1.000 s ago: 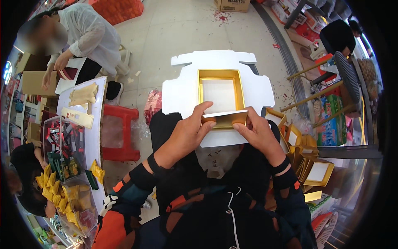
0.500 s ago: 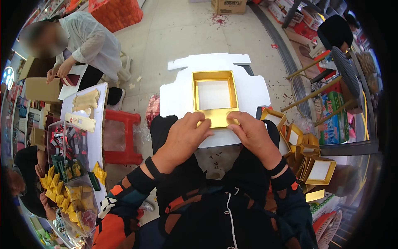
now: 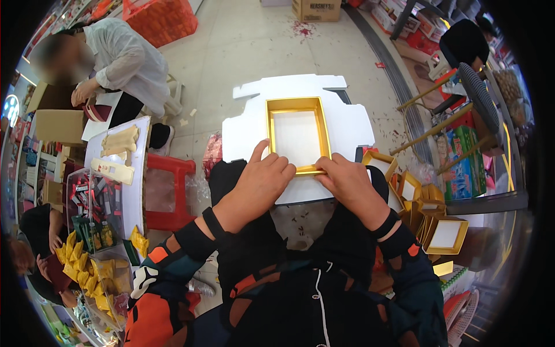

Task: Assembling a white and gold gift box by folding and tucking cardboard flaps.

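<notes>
A shallow gold-rimmed box tray (image 3: 298, 105) with a white bottom lies on a white die-cut cardboard sheet (image 3: 247, 130) that rests on my lap. My left hand (image 3: 260, 182) presses on the tray's near left corner, index finger pointing up along its left wall. My right hand (image 3: 347, 182) presses on the near right corner of the same tray. Both hands' fingers are bent over the tray's near gold edge.
A heap of gold-and-white trays (image 3: 422, 208) lies on the floor at my right. A red stool (image 3: 167, 194) and a white table (image 3: 130, 191) with packets stand at my left. A person in white (image 3: 124, 58) sits beyond it. A wooden-legged stool (image 3: 451, 110) stands far right.
The near flap that my hands held folded up a second ago is now down flat, forming the tray's near wall. The sheet and tray sit slightly further from me.
</notes>
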Available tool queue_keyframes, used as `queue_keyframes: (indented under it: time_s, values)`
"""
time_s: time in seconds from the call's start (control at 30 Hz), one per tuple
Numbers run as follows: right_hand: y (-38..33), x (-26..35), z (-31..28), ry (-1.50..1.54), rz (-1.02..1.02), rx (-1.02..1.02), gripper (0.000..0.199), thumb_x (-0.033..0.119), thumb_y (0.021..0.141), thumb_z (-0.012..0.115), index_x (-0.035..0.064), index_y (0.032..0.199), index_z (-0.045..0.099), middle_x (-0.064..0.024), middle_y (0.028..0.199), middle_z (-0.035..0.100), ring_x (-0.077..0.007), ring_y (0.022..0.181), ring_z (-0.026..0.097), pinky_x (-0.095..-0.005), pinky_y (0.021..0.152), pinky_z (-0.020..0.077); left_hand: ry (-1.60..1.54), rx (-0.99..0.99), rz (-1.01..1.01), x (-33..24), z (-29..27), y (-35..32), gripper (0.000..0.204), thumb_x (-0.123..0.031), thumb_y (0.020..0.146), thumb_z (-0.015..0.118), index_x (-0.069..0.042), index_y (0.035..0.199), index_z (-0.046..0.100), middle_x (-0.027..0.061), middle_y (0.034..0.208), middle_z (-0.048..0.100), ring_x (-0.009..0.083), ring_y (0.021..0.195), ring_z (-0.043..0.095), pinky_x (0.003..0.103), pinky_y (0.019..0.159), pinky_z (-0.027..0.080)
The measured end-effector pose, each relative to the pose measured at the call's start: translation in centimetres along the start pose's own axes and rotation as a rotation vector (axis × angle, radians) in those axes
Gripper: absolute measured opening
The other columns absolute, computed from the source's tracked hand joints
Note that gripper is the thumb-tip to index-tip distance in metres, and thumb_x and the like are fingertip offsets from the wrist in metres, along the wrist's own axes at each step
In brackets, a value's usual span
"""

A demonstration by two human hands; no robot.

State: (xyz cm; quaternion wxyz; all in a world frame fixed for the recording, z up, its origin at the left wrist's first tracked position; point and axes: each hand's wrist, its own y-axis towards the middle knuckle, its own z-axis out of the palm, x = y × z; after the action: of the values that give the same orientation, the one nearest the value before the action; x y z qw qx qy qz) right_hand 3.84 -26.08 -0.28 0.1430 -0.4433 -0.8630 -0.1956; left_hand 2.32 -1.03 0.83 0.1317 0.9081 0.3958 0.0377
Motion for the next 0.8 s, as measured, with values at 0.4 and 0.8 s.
queue_keyframes:
  time_s: [0.4,0.8]
  values:
    - [0.7,-0.2,0.3,0.035,0.101,0.083,0.013,0.017,0.092,0.074,0.0093,0.100,0.067,-0.0136,0.086,0.066,-0.0379,0.083,0.069,-0.0473,0.071,0.0534,-0.008,0.112,-0.006,1.3,1.6,1.1,0.019,-0.021,0.085,0.082,-0.011,0.088,0.066,0.0052,0.079,0.067,0.0266,0.094,0.064,0.057,0.113,0.041]
    - [0.7,0.4,-0.3,0.038,0.133,0.110,0.012,0.012,0.092,0.070,0.0084,0.101,0.065,-0.0162,0.087,0.067,-0.0409,0.086,0.069,-0.0499,0.073,0.0539,0.051,0.113,-0.072,-1.1,0.9,1.1,0.030,-0.024,0.084,0.083,-0.007,0.099,0.064,0.0093,0.090,0.067,0.0308,0.107,0.063,0.064,0.122,0.031]
